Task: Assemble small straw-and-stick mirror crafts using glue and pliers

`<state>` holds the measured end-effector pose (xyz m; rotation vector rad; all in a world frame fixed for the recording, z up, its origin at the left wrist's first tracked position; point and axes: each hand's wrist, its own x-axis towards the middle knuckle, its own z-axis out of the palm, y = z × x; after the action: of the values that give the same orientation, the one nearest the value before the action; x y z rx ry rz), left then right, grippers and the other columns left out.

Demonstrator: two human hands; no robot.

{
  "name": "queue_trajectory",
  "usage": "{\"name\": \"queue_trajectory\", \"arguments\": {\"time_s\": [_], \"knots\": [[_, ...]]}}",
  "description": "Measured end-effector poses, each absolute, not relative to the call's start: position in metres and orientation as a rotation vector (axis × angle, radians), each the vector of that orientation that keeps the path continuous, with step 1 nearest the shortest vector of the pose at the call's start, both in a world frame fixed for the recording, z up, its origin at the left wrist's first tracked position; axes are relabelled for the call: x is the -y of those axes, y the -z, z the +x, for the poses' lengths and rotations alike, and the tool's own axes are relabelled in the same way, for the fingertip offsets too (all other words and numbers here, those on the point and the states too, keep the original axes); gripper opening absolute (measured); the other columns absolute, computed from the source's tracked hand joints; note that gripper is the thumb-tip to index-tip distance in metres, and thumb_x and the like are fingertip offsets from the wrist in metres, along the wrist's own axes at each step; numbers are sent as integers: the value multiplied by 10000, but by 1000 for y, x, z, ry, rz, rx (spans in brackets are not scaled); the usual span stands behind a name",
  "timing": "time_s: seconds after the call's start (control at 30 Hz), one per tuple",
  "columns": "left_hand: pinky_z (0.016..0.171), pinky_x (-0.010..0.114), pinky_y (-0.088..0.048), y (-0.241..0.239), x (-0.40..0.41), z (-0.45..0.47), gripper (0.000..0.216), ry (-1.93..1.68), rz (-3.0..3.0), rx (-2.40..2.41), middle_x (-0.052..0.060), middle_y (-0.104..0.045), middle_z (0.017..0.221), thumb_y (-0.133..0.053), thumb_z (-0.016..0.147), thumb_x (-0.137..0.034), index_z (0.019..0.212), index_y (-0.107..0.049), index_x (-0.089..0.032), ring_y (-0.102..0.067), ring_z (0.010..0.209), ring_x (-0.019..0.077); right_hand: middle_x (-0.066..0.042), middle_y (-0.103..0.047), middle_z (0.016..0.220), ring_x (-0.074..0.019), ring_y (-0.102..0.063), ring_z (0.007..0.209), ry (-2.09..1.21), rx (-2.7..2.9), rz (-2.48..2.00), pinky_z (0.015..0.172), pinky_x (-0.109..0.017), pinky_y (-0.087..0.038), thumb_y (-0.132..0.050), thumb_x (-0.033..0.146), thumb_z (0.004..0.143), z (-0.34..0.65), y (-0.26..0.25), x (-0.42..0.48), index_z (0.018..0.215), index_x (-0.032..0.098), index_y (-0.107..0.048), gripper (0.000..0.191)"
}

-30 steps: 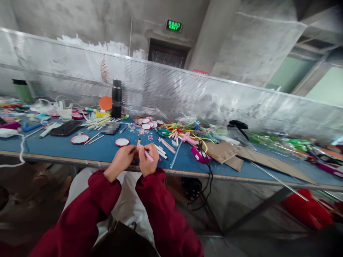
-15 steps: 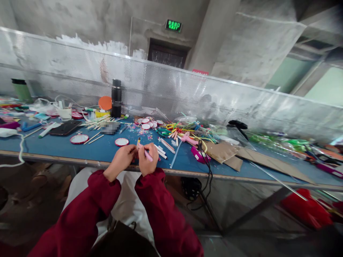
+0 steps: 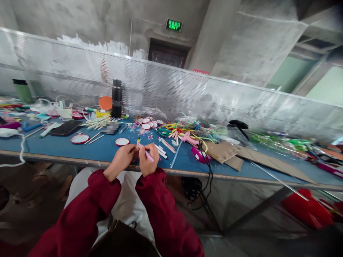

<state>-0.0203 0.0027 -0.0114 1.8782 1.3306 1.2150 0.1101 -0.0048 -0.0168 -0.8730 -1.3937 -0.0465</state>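
My left hand [image 3: 122, 159] and my right hand [image 3: 148, 159] meet at the front edge of the blue table [image 3: 53, 144]. Both are closed in a pinch on a thin pink stick [image 3: 148, 156] that juts out to the right past my right fingers. Just beyond my hands lie several loose pink and white sticks [image 3: 164, 146] and a round red-rimmed lid [image 3: 122, 142]. Dark red sleeves cover both forearms.
A black bottle [image 3: 116, 98] stands at the back by the perforated metal screen. A dark phone [image 3: 65, 127], another red-rimmed lid [image 3: 79, 139], colourful craft clutter [image 3: 187, 130], cardboard pieces [image 3: 227, 151] and a black cable [image 3: 205, 167] hanging over the edge lie on the table.
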Motion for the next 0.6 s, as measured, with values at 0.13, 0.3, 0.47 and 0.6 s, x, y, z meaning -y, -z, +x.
{"name": "queue_trajectory", "arguments": {"time_s": [0.13, 0.3, 0.47, 0.6], "knots": [[495, 243, -336, 11, -3, -20, 252, -1225, 1865, -1333, -32, -537, 540, -491, 863, -380, 715, -576, -195, -499, 494, 134, 13, -564, 683, -153, -533, 693, 45, 1414, -894, 679, -288, -417, -560, 285, 916, 110, 18, 4, 712, 226, -479, 227], [497, 245, -330, 10, -3, -20, 254, -1218, 1845, -1322, -30, -534, 534, -499, 857, -388, 707, -573, -196, -492, 495, 137, 12, -566, 684, -160, -533, 697, 39, 1392, -889, 686, -298, -414, -558, 291, 914, 111, 18, 3, 708, 228, -479, 229], [503, 242, -329, 9, -1, -20, 259, -1243, 1826, -1302, -26, -536, 538, -502, 855, -394, 702, -567, -197, -484, 499, 134, 17, -557, 668, -160, -529, 689, 23, 1405, -895, 687, -301, -410, -562, 277, 903, 110, 17, 5, 695, 231, -476, 229], [506, 242, -334, 8, -1, -20, 263, -1238, 1809, -1291, -24, -544, 538, -511, 848, -405, 698, -569, -197, -488, 501, 136, 13, -568, 682, -162, -537, 700, 30, 1380, -896, 684, -298, -415, -571, 290, 906, 110, 18, 5, 713, 230, -489, 219]]}}
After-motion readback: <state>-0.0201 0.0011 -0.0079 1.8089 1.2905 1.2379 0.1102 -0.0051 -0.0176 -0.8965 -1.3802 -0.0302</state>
